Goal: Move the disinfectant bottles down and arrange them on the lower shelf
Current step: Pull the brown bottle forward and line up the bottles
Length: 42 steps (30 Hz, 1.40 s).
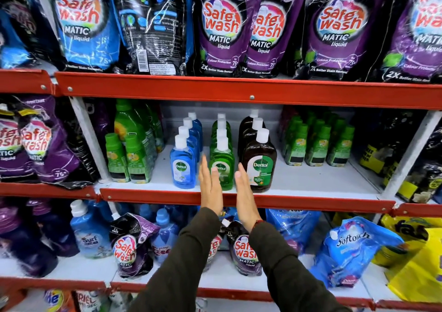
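On the middle shelf (311, 182) three rows of Dettol disinfectant bottles run front to back: blue bottles (183, 165), green bottles (223, 161) and brown bottles (260, 165), all with white caps. My left hand (210, 187) is flat and open, its palm by the left side of the front green bottle. My right hand (245, 192) is flat and open on that bottle's right side, between the green and brown rows. Neither hand holds anything; whether the palms touch the bottle is unclear.
Small green bottles (318, 144) stand to the right and taller green bottles (134, 144) to the left. Safewash pouches (222, 29) fill the upper shelf. The lower shelf (275, 280) holds Safewash pouches (244, 249), a Surf bottle (88, 232) and a blue Softouch pouch (351, 252).
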Available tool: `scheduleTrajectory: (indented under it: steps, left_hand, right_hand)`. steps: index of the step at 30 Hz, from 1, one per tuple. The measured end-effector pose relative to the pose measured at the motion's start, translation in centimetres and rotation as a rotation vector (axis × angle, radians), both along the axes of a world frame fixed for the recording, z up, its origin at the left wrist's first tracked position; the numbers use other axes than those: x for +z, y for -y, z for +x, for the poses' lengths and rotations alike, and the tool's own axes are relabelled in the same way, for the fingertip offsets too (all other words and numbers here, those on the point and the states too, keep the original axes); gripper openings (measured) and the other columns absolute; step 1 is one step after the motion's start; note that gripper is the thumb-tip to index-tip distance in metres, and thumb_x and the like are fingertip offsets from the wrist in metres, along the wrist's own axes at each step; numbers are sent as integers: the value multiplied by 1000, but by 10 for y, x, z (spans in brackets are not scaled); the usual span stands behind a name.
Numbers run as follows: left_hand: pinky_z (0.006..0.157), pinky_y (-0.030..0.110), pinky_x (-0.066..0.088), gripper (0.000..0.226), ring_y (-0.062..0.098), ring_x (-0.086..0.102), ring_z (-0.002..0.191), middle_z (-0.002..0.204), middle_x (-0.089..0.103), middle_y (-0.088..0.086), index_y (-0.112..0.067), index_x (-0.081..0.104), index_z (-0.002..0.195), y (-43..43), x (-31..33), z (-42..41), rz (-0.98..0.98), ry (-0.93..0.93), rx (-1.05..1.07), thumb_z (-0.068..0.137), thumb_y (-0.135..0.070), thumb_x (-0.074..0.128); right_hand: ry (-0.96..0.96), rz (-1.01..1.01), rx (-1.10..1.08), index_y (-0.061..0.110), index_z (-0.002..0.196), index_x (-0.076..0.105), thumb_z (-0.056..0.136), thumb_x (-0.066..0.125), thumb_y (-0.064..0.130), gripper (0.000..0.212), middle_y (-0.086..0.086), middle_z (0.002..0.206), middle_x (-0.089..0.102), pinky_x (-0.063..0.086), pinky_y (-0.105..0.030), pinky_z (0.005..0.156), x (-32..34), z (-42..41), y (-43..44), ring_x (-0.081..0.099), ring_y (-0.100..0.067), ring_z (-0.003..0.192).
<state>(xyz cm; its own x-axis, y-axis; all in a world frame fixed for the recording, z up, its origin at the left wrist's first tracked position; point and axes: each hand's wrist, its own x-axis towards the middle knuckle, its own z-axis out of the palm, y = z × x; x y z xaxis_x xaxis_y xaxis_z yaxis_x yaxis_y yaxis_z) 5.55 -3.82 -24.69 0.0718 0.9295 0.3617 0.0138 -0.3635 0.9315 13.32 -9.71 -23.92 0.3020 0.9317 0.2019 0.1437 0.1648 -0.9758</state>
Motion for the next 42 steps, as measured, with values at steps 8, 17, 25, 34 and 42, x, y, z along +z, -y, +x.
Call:
scheduleTrajectory:
  steps: [8,17,25,34,42]
  left_hand:
    - [123,22,16,60,6,25,150,162,31,-5,-17,24,160,-8,3,-14,-99,12,-160,106,-45,27]
    - [120,24,22,50,3,31,144,162,36,-1,-20,30,158,-10,-3,-19,-86,37,-132,111,-36,29]
    - [129,39,20,73,7,29,151,165,35,-4,-25,28,160,-5,0,-24,-87,-13,-169,99,-63,27]
    - [112,7,28,52,-1,41,137,154,44,1,-15,39,153,6,-3,-47,146,22,109,106,-36,30]
    - [125,32,13,58,14,20,153,168,21,5,-18,25,159,-41,6,-97,13,102,193,107,-43,25]
  right_hand:
    - [-62,-40,45,32,160,25,71,38,95,110,12,167,30,18,-42,131,-1,4,-14,28,-4,153]
    - [-37,-48,34,37,157,28,74,40,94,101,10,165,35,22,-45,130,-6,4,-21,32,-7,152]
    - [5,-26,10,36,158,26,78,38,89,97,9,167,31,20,-46,130,-6,1,-14,29,-8,153]
    - [-42,176,-221,45,126,59,93,35,59,43,13,133,57,40,-50,119,-8,-29,-10,54,-17,133]
    - [-69,-45,106,24,159,26,103,29,57,65,5,169,25,15,-38,131,10,-87,-37,23,-3,150]
